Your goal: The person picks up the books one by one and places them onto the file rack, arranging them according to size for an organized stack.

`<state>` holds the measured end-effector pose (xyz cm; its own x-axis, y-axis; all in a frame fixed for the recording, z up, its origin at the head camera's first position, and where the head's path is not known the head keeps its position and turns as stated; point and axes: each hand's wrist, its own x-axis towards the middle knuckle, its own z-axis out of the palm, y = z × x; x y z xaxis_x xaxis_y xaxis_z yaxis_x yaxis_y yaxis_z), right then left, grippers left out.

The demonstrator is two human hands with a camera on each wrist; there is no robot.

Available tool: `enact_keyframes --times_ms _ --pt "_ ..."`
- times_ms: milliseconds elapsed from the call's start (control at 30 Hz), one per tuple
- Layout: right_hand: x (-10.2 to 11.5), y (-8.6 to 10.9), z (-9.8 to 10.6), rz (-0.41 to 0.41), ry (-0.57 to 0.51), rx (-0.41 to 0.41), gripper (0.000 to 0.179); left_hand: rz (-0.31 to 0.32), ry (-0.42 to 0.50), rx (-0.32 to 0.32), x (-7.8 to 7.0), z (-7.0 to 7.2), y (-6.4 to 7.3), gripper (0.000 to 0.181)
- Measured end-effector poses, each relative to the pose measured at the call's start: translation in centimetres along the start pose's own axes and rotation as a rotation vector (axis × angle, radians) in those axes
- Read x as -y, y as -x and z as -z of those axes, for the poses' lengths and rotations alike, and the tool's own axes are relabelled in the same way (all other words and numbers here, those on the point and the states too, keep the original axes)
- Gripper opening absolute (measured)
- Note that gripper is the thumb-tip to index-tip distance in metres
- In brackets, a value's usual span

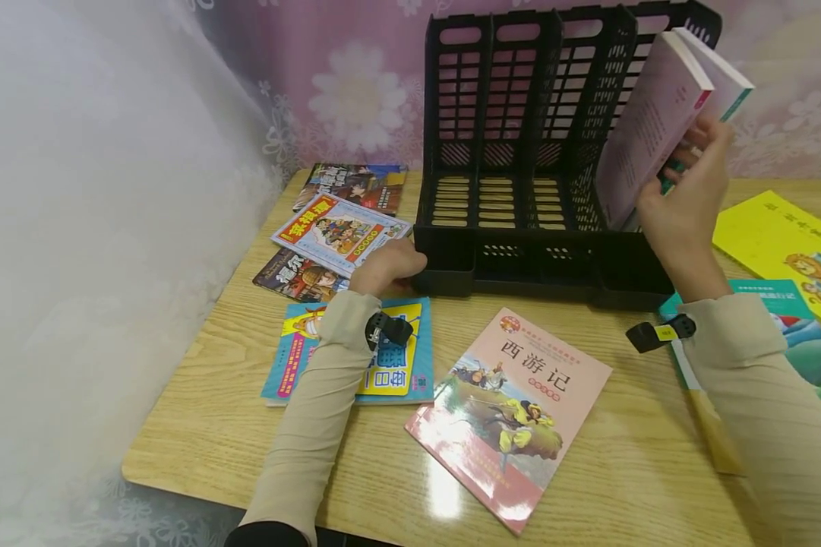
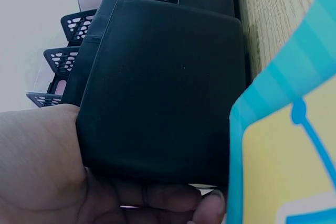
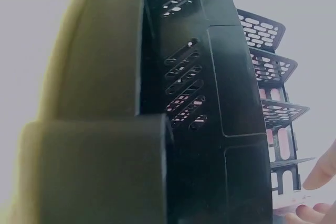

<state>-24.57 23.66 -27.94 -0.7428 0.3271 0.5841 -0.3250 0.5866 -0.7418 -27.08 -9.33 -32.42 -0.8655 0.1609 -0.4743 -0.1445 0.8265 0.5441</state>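
A black book rack (image 1: 499, 251) with upright dividers stands at the back of the table. My left hand (image 1: 389, 264) grips its front left corner; in the left wrist view the curled fingers (image 2: 163, 195) lie against the rack's dark end wall (image 2: 163, 87). In the rightmost slot lean a pink-covered book (image 1: 645, 125) and, behind it, a book with a teal spine (image 1: 737, 105). My right hand (image 1: 690, 194) holds the pink book near its spine, thumb on the cover side. Some fingers lie by the teal-spined book; their exact contact is hidden.
A pink book (image 1: 513, 414) lies in front of the rack. Blue (image 1: 417, 365) and comic-style books (image 1: 342, 228) overlap at left, under and beyond my left arm. Yellow (image 1: 786, 235) and teal (image 1: 772, 304) books lie at right. A patterned curtain (image 1: 355, 91) hangs behind.
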Motion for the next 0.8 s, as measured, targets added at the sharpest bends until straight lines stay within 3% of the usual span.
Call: enact_keyframes --times_ms 100,267,333,400,600,700,800 --pt "-0.2 0.7 0.4 0.052 0.078 0.021 0.064 0.006 -0.003 -0.002 0.1 0.1 -0.1 0.033" --pt "-1.6 1.5 0.8 0.294 0.249 0.073 0.052 0.017 -0.021 -0.004 0.2 0.2 -0.1 0.028" --pt "-2.1 1.7 1.0 0.304 0.312 0.109 0.047 0.019 -0.021 -0.001 0.3 0.3 -0.1 0.027" --pt "-2.4 1.7 1.3 0.265 0.357 0.132 0.042 0.018 -0.016 -0.002 0.4 0.4 -0.1 0.026" --pt "-2.8 1.9 2.6 0.189 0.343 0.148 0.04 0.031 -0.031 -0.012 0.6 0.6 -0.1 0.026" --pt "-2.7 2.6 3.5 0.262 0.347 0.099 0.036 0.031 -0.026 -0.008 0.6 0.6 0.0 0.026" --pt "-2.4 4.0 4.5 0.34 0.427 0.09 0.037 0.024 -0.009 -0.011 0.5 0.6 0.0 0.025"
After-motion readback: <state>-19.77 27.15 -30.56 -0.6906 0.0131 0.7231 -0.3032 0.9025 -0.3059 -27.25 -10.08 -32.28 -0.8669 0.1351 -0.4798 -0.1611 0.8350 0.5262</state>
